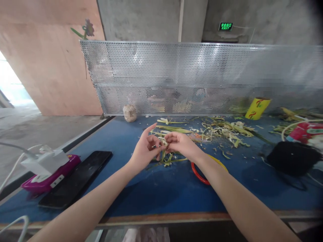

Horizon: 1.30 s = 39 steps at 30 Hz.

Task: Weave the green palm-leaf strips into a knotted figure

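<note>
My left hand (pixel 143 151) and my right hand (pixel 179 143) meet over the middle of the blue table. Between their fingertips is a small bunch of pale, whitish-green plant strips (pixel 163 142); its exact kind is unclear. My left thumb and fingers pinch it from one side, the left index finger pointing up and away. From the other side, my right fingertips close on it. Below and behind the hands lie loose green strips (pixel 174 129) and small shreds. Under my right forearm a red and yellow ring-shaped thing (pixel 200 174) is partly hidden.
At left lie a black phone (pixel 78 179) and a purple power strip (pixel 68 169) with a white plug. A perforated metal screen (pixel 156 64) closes the back. A pale carved block (pixel 129 113), a plant scrap heap (pixel 227 131), a yellow roll (pixel 256 108) and a black object (pixel 292 158) stand around.
</note>
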Available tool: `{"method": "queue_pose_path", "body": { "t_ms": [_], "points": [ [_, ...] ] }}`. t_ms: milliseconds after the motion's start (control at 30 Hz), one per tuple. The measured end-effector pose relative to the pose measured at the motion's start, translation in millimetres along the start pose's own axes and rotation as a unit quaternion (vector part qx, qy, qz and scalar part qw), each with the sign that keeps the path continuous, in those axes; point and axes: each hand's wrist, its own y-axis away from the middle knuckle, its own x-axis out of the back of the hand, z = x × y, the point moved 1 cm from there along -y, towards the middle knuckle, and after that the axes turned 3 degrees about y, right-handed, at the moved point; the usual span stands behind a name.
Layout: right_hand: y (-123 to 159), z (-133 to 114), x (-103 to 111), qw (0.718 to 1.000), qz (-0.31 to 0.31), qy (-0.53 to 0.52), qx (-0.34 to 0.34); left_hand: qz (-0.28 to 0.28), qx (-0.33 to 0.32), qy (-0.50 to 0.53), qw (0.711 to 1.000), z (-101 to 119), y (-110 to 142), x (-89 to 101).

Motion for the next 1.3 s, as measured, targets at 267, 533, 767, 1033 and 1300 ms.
{"method": "queue_pose_path", "body": {
  "t_ms": [267,533,767,1033,1300],
  "points": [
    [-6.1,9.7,1.1,1.0,0.012,0.013,-0.011,-0.012,0.044,-0.045,0.998,-6.6,-5.3,9.2],
    [-2.3,4.4,0.1,0.999,-0.008,0.044,-0.011,0.001,0.04,-0.052,0.998,-8.5,-4.5,10.4],
    [-4.1,8.4,0.1,0.999,-0.016,0.05,0.0,0.003,0.039,-0.039,0.998,-10.7,-4.9,11.1],
    [-1.4,4.9,-0.4,0.999,-0.008,0.043,-0.006,-0.005,0.043,-0.033,0.999,-9.0,-4.2,9.8],
    [-1.2,4.1,-1.5,1.0,0.007,0.009,-0.028,-0.042,0.015,-0.038,0.998,-6.0,-0.1,3.9]
  ]
}}
